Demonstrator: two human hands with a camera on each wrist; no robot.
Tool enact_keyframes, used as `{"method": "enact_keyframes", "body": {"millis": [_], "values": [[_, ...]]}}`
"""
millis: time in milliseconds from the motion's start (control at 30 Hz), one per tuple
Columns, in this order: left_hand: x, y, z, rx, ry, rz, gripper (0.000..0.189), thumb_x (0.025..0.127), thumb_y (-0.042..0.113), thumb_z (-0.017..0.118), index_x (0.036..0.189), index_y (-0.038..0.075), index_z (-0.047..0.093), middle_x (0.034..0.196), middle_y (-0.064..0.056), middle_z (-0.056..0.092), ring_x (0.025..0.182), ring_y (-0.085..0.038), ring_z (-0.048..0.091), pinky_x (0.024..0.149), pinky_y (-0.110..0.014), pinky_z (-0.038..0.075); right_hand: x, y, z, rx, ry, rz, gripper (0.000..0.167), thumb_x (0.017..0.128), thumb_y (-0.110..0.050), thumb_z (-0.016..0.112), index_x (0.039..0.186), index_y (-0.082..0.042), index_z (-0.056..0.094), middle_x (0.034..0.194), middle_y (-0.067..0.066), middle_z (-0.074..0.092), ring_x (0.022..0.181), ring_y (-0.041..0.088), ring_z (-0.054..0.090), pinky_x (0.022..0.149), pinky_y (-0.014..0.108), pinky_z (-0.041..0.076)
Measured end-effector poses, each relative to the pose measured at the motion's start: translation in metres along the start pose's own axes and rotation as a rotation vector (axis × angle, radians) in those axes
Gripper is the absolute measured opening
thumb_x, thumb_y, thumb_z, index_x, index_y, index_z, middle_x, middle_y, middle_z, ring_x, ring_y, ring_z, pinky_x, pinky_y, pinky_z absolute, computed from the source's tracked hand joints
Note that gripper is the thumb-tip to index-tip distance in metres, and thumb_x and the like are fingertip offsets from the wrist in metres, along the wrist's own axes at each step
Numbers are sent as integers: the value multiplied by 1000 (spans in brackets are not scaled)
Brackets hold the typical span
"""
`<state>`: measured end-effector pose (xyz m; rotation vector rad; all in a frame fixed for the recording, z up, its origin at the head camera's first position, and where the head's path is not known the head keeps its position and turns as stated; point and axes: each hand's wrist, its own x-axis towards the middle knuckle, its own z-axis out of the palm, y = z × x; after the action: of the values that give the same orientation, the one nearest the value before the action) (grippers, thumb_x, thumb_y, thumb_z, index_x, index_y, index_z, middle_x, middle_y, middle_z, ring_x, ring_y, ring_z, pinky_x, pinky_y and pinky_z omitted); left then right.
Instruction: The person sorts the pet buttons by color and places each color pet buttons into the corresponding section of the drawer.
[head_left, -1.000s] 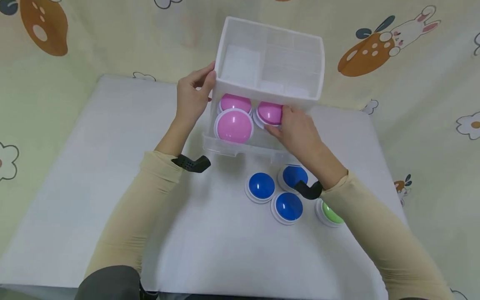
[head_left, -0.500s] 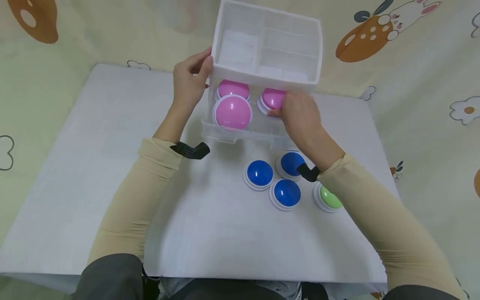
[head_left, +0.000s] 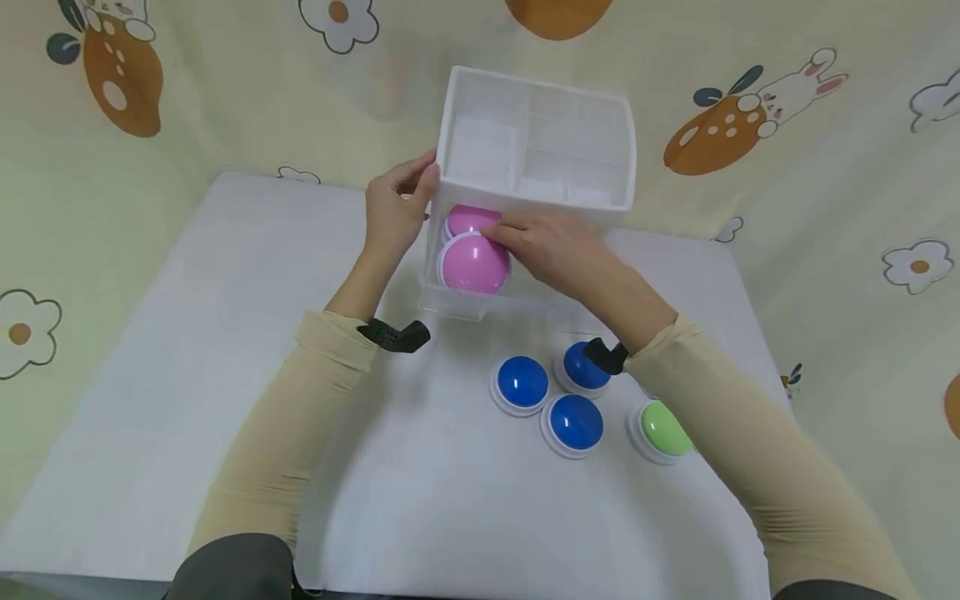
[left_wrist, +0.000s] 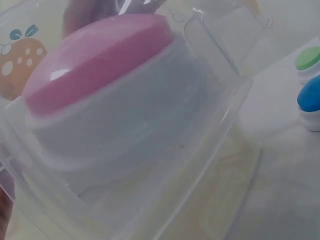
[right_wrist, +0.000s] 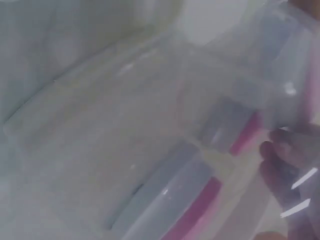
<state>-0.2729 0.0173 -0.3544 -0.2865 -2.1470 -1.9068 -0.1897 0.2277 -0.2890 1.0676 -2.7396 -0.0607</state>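
Note:
In the head view my left hand [head_left: 397, 208] grips the left side of a white drawer organizer box [head_left: 480, 196], thumb at its edge. The organizer's clear drawer [head_left: 453, 304] is pulled out towards me. Inside it, at the left, lie two round pink-domed push buttons with white bases, a front one [head_left: 474, 262] and a back one [head_left: 472, 218]. My right hand [head_left: 558, 250] reaches into the drawer, fingertips extended right at the rims of these two. In the right wrist view three pink buttons [right_wrist: 192, 215] show through the clear plastic, beside my blurred right fingers [right_wrist: 285, 175].
In front of the drawer on the white table [head_left: 420, 500] stand three blue buttons [head_left: 576, 422], set close together. A green button [head_left: 665, 429] is to their right, partly behind my right sleeve [head_left: 720, 425]. A patterned curtain [head_left: 300, 100] hangs behind the table.
My right hand has left the right-hand pink button and moved left to the other two; that button is now hidden in the head view. My left hand keeps its grip. The head view has shifted.

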Motion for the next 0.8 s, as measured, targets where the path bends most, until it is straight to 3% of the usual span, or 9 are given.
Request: {"method": "enact_keyframes", "body": {"millis": [67, 167, 267, 400, 533, 700, 800], "values": [[-3, -3, 5, -5, -19, -11, 34, 91, 33, 62, 122, 19, 66, 109, -10, 69, 80, -9, 59, 55, -19, 55, 1, 7, 7, 21, -42, -83, 48, 86, -11, 68, 132, -16, 57, 129, 7, 61, 124, 26, 54, 106, 40, 44], [-8, -3, 10, -5, -41, -14, 34, 92, 30, 62, 123, 17, 65, 112, -11, 68, 80, -8, 59, 55, -19, 55, -2, 15, 17, 52, -58, -119, 58, 84, -11, 70, 138, -19, 51, 139, 5, 54, 132, 24, 47, 108, 41, 41], [-16, 10, 10, 1, -28, -17, 32, 92, 24, 61, 122, 12, 65, 111, -14, 68, 79, -8, 58, 55, -18, 55, -3, 18, 26, 27, -48, -135, 62, 83, -12, 71, 140, -20, 48, 139, 4, 54, 131, 23, 48, 107, 41, 41], [-25, 28, 6, -9, -13, -22, 31, 92, 20, 60, 121, 9, 65, 108, -16, 69, 76, -6, 57, 55, -18, 54, -2, 17, 32, -87, 13, -144, 58, 82, -11, 73, 135, -21, 54, 130, 3, 62, 122, 23, 56, 103, 39, 45], [-24, 22, 2, -16, -4, -19, 32, 92, 22, 61, 121, 11, 66, 107, -15, 69, 75, -7, 56, 54, -18, 53, 2, 14, 32, -214, 72, -157, 51, 80, -13, 74, 129, -20, 59, 123, 3, 66, 117, 24, 60, 101, 39, 46], [-12, 4, 0, 8, 23, -7, 33, 91, 29, 62, 121, 16, 66, 105, -14, 69, 76, -6, 56, 53, -16, 52, 18, 9, 30, -186, 88, -81, 43, 82, -11, 73, 124, -13, 60, 123, 5, 65, 120, 25, 58, 104, 39, 44], [-9, 8, 0, 12, 29, 7, 33, 92, 27, 62, 121, 14, 66, 104, -15, 70, 75, -5, 55, 52, -15, 51, 25, 9, 30, -82, 85, -23, 41, 83, -10, 71, 123, -12, 61, 121, 6, 66, 117, 25, 60, 105, 38, 45]]}}
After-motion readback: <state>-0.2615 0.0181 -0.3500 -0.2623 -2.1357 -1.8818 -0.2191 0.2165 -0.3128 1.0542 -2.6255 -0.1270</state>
